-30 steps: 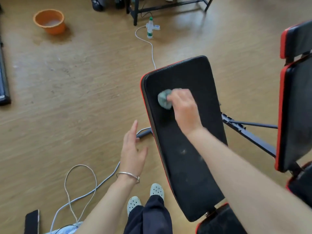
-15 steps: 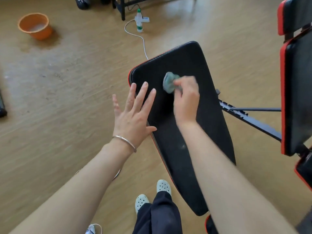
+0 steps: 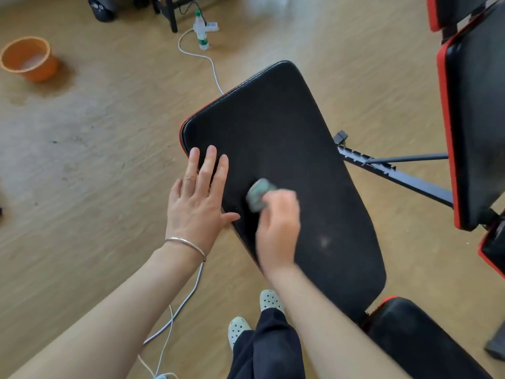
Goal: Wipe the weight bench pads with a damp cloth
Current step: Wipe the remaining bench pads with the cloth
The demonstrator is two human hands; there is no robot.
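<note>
Cloth [image 3: 258, 194]: small grey-green wad, bunched and motion-blurred, on the left-centre of the back pad.
Right hand [image 3: 277, 228]: clenched round the cloth, pressing it to the pad; blurred.
Left hand [image 3: 196, 206]: flat, fingers straight and close together, holding nothing. It lies on the pad's left edge.
Bangle [image 3: 188, 244]: thin silver metal, on the left wrist.
Back pad [image 3: 287, 149]: long black slab with a fine-grained cover, rounded corners and red piping along the left edge; a pale smudge just right of the right wrist.
Seat pad [image 3: 418, 340]: black with red trim, just beside the back pad's near end.
Frame rail [image 3: 404, 179]: dark metal, notched, running out to the right from under the pad.
Second bench [image 3: 475, 119]: black pads with red sides at the right border, apart from the first.
Floor [image 3: 95, 160]: pale wood-grain planks; open room left of the pad and past its far end.
White cable [image 3: 202, 56]: snakes from the top of the view to the pad's far-left edge; cable also lies on the floor below the left wrist.
Orange bucket [image 3: 27, 58]: round, far left, well apart.
</note>
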